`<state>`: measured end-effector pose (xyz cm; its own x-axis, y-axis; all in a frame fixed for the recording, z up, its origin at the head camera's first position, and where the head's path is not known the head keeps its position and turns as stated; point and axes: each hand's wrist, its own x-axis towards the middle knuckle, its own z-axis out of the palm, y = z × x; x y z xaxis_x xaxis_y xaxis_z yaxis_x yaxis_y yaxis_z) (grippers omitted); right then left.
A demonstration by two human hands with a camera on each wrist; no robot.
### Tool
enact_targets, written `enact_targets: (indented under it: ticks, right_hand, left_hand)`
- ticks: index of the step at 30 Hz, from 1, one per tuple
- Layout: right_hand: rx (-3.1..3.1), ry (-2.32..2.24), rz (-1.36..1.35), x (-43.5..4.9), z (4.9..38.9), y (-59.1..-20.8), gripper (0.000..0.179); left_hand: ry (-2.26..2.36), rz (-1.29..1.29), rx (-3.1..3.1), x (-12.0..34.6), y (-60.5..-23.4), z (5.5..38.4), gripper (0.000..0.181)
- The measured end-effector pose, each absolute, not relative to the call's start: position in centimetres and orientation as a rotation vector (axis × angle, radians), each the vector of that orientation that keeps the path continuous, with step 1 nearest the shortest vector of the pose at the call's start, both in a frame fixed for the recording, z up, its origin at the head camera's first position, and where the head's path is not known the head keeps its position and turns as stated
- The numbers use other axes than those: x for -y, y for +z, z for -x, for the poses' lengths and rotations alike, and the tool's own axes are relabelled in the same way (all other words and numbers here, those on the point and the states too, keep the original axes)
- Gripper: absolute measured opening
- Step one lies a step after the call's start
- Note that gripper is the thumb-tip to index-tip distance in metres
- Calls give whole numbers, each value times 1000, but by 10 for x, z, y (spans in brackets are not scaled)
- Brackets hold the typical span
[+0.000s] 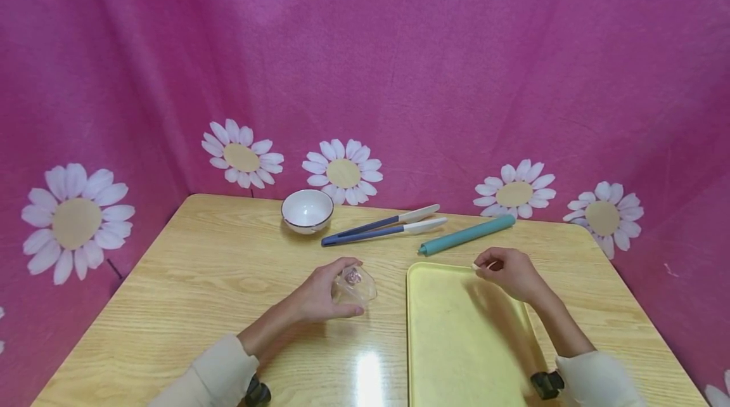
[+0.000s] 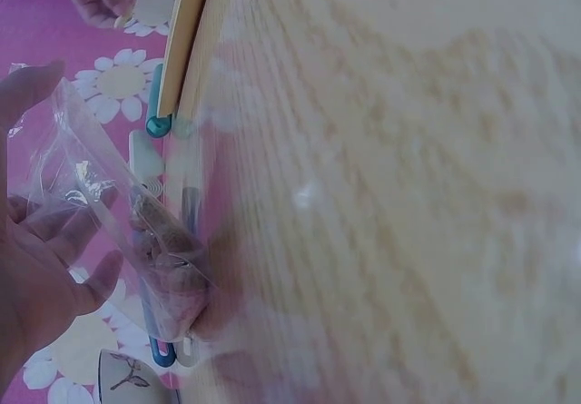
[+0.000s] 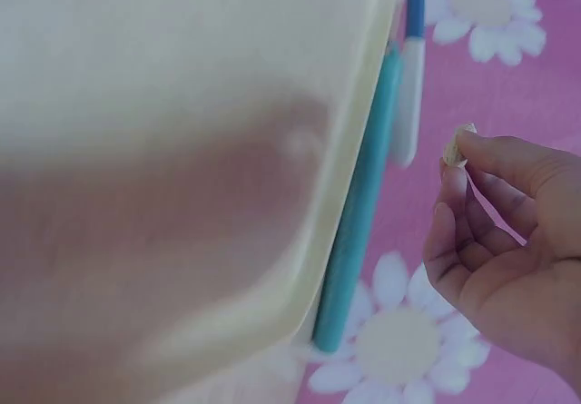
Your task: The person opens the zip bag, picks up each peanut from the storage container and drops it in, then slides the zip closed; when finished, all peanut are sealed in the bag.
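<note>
My left hand [image 1: 316,293] curves around a small clear plastic bag [image 1: 360,290], its thumb and fingers spread apart at the bag's sides. In the left wrist view, several brownish-pink lumps [image 2: 172,263] lie in the bottom of the bag. My right hand [image 1: 509,272] is raised over the far right part of the yellow tray [image 1: 450,331]. Between thumb and fingertips it pinches a small off-white piece [image 3: 458,145], too small to name surely. The other fingers of that hand are curled in.
Behind the hands lie a white bowl [image 1: 308,209] with a dark rim, blue-and-white tongs [image 1: 371,229] and a teal rolling-pin-like stick [image 1: 467,234] beyond the tray. A pink curtain [image 1: 399,77] with daisies hangs behind the wooden table [image 1: 228,255].
</note>
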<state>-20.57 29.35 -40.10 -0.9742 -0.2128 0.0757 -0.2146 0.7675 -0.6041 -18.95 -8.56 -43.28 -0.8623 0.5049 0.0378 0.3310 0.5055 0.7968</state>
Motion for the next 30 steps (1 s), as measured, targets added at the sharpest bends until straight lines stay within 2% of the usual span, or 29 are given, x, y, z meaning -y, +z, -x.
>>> enact_targets:
  ticks: [10, 19, 30]
  right_hand:
    - [2871, 1143, -529, -230, 197, -398, 6]
    - [2764, 1366, -706, -175, 187, -401, 10]
    - [2765, 1416, -812, -139, 180, -405, 9]
  left_hand:
    - [1297, -728, -2539, 85, -434, 190, 78]
    - [1301, -710, -2533, 85, -434, 190, 78]
    - [1322, -757, -2530, 87, -435, 190, 78]
